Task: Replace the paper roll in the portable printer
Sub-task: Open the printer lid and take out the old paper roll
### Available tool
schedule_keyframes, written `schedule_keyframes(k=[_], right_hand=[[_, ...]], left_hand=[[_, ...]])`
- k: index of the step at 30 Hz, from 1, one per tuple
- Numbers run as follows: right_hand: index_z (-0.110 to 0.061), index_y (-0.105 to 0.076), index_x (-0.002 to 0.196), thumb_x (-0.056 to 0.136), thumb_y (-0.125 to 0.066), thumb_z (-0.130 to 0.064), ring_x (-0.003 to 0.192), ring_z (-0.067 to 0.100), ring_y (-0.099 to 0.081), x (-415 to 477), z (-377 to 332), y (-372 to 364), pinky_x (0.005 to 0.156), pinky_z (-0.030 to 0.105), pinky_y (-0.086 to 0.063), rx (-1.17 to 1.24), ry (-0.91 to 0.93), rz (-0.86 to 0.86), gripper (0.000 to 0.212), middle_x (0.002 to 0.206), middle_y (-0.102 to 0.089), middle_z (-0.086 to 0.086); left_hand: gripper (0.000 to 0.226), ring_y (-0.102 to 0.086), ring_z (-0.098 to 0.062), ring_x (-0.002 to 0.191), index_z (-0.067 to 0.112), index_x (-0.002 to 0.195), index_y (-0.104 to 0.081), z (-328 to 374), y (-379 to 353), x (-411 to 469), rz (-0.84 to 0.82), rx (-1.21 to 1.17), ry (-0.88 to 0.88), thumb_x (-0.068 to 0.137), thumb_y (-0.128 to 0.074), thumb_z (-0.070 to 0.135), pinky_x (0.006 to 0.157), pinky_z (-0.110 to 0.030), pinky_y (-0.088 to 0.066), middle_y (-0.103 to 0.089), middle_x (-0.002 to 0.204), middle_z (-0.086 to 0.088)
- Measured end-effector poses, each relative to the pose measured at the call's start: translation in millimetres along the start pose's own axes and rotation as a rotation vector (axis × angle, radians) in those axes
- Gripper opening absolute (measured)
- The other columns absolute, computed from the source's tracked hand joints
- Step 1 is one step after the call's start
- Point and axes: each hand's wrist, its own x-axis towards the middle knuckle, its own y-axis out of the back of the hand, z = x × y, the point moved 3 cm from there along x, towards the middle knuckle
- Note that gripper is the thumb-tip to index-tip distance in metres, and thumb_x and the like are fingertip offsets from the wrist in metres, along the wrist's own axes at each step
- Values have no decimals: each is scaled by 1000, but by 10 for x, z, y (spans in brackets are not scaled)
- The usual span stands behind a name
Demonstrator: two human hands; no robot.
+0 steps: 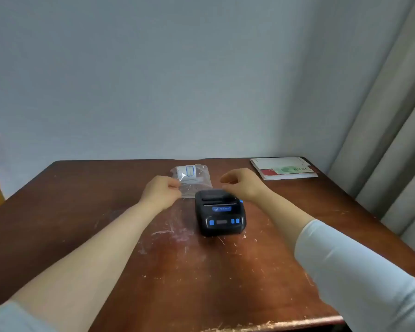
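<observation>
We see two bare forearms reaching in from the bottom corners, ours as the wearer of the camera. Both sleeves are a pale, light grey-blue fabric, plain, with no print, buttons or cuffs that we can make out. The right sleeve (359,271) is pushed up to about mid-forearm, its edge a soft rounded fold, and the cloth looks smooth and slightly stretchy. The left sleeve (12,318) sits much higher, near the elbow, and only a small blurred patch of it shows. The left hand (162,192) and right hand (243,184) wear no gloves, rings, watch or bracelet that we can see.
</observation>
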Motion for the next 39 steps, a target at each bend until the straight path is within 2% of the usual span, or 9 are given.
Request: schedule_keyframes(k=[3,8,13,17,20,24,27,33,39], right_hand=[[-10,-64,116,85,-57,-9,111,20,-59,89,38,-70,96,30,-46,-10,-6,-27,32,121,-65,6],[-11,-66,114,83,-60,-7,98,13,-58,129,143,-124,89,24,-45,-10,27,-33,32,118,-67,5],[-11,-64,116,86,-53,-3,115,20,-57,62,278,-122,96,28,-44,50,-21,14,33,123,-64,5],[-8,-48,133,90,-47,-1,128,21,-48,37,425,-127,102,27,-38,244,-158,44,44,137,-53,8],[-4,-40,139,93,-45,-4,127,25,-48,24,537,-183,109,36,-38,485,-320,46,46,139,-49,12],[-4,-56,122,98,-37,-9,90,18,-60,-38,610,-303,84,31,-52,849,-455,45,31,97,-64,5],[-6,-61,113,99,-36,-13,79,18,-64,-49,646,-364,61,27,-53,1046,-511,47,29,91,-66,6],[-7,-59,121,96,-38,-9,100,29,-65,-35,712,-442,84,41,-55,1202,-532,52,33,113,-66,15],[-12,-63,113,96,-33,-8,89,23,-66,-45,741,-497,80,36,-56,1229,-434,-1,35,97,-69,8]], left_hand=[[31,-60,-26,89,21,103,-69,-40,-84,67,-35,-24,-2,79,-60,3,82,-30,-47,-63,91,-3],[40,-62,-15,104,12,118,-65,6,-229,97,-96,-119,-23,79,-66,8,93,-29,-48,-67,116,-3],[47,-54,-9,108,11,126,-58,19,-400,30,-173,-221,-8,80,-66,11,106,-36,-41,-59,130,-2],[54,-48,-14,123,11,135,-48,39,-456,-32,-235,-325,-26,83,-64,12,108,-33,-37,-50,141,-2],[84,-39,-15,134,19,146,-29,13,-505,-57,-370,-269,-58,76,-75,24,106,-30,-32,-38,150,2],[124,-35,-7,128,22,151,-2,-49,-613,-62,-544,-168,-75,61,-87,26,103,-23,-30,-28,153,6],[139,-20,-12,143,22,150,9,-90,-650,-36,-538,-70,-103,53,-90,30,115,-29,-24,-10,159,7],[147,-1,-11,147,25,147,20,-168,-693,-15,-548,21,-158,50,-90,34,119,-38,-17,13,158,12],[146,-5,-11,146,29,147,17,-195,-718,4,-520,-3,-171,49,-90,34,118,-39,-20,10,159,13]])
